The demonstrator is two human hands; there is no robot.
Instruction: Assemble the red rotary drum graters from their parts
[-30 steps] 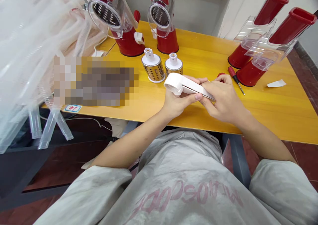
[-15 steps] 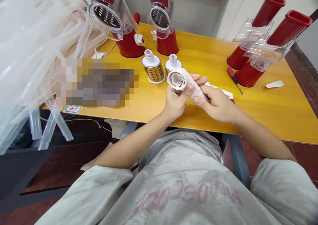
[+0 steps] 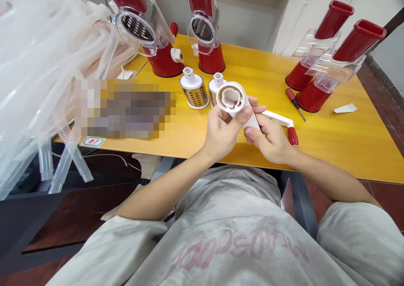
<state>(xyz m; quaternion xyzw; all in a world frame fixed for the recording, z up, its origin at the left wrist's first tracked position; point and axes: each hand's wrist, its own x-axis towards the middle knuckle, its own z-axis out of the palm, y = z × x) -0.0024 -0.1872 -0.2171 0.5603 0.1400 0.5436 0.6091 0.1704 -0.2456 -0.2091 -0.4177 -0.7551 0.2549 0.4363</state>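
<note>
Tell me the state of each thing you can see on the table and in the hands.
White crank handle: held up, hollow hub facing the camera
Left hand: gripping the hub
Right hand: gripping the arm
Drum grater: upright, capped
Second drum grater: upright, partly behind the hub
Rotary grater: standing, drum fitted
Second rotary grater: standing, drum fitted
Grater body: standing, no drum seen
Second grater body: standing, no drum seen
Screwdriver: lying down

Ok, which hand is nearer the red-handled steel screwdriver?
Right hand: it is apart from the red-handled steel screwdriver, to its lower left. The left hand is farther left, beyond the right hand, holding the white plastic crank handle.
</note>
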